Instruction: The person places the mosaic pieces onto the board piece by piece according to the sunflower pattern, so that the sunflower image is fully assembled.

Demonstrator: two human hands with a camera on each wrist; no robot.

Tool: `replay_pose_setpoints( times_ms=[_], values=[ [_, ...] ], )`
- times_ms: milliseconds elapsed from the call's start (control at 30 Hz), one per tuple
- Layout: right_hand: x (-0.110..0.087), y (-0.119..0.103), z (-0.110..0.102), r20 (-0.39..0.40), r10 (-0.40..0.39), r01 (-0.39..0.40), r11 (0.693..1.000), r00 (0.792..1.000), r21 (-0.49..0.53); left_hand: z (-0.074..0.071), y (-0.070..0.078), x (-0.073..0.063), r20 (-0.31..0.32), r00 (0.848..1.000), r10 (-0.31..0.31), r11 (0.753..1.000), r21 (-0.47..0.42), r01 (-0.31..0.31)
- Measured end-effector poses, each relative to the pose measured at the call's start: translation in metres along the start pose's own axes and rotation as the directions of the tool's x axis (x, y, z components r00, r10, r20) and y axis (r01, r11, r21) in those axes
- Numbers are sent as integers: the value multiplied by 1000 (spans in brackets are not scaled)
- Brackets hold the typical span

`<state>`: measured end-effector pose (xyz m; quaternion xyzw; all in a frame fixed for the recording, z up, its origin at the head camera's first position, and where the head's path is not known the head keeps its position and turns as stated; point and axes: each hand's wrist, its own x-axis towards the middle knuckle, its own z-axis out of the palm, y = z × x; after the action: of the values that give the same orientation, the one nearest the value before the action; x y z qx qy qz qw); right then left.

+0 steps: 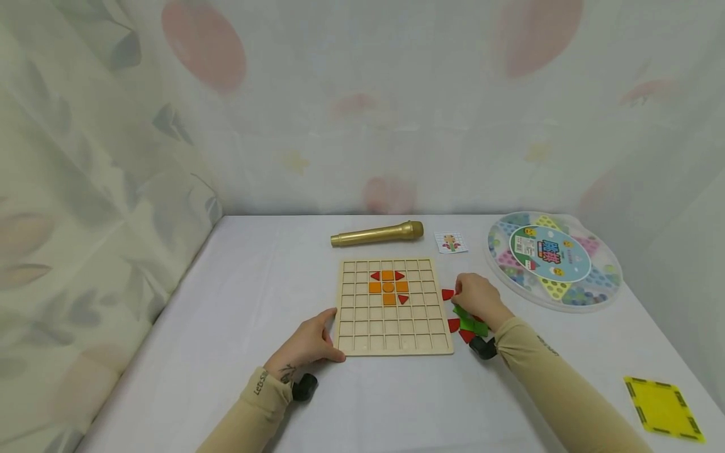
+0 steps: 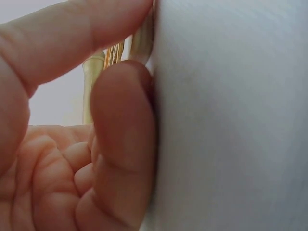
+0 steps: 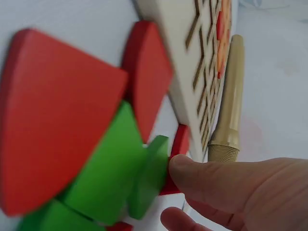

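Observation:
A pale wooden grid board [image 1: 368, 327] lies flat, with orange squares, an orange round piece [image 1: 388, 287] and red triangles [image 1: 403, 299] in its cells. At its lower left corner my left hand [image 1: 308, 341] rests, thumb on the near edge and a finger on the left edge. Beyond the right edge, my right hand [image 1: 478, 297] pinches a red block [image 1: 447, 294]; its far side is hidden by the thumb in the right wrist view. Red fan-shaped blocks [image 3: 62, 120] and green blocks [image 3: 108, 168] lie in a loose pile under that hand.
Behind the board lies a gold microphone [image 1: 376, 235], with a small pattern card [image 1: 451, 242] to its right. A round clear case [image 1: 612, 277] of colored beads stands at the back right. A yellow square frame [image 1: 664, 408] lies at the front right.

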<state>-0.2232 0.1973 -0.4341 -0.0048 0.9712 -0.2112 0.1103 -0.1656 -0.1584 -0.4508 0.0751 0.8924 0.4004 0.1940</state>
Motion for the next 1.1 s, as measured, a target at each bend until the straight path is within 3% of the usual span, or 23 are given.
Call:
replay_pose_setpoints(
  times_ms=[233,433,600,700,867,1100],
  values=[
    [0,-12,-17,3,-15,14,993,1000,117,-1,0,0,1,1000,8,1000,-2,-8],
    [8,-42,-15,-86,-105,124,958,991,259,-1,1,-1,-4,1000,0,1000,-9,0],
    [12,-76,-3,-91,-191,210,927,977,310,0,1,-2,-6,1000,6,1000,-14,-6],
    [16,-96,5,-47,-260,261,913,964,314,0,1,-2,-7,1000,7,1000,-12,-7],
    [23,-119,15,59,-293,260,912,954,318,0,2,-2,-5,1000,8,1000,-4,-8],
    [32,-133,26,131,-365,338,922,922,188,-2,2,-3,-8,1000,20,1000,-1,-20]
  ],
)
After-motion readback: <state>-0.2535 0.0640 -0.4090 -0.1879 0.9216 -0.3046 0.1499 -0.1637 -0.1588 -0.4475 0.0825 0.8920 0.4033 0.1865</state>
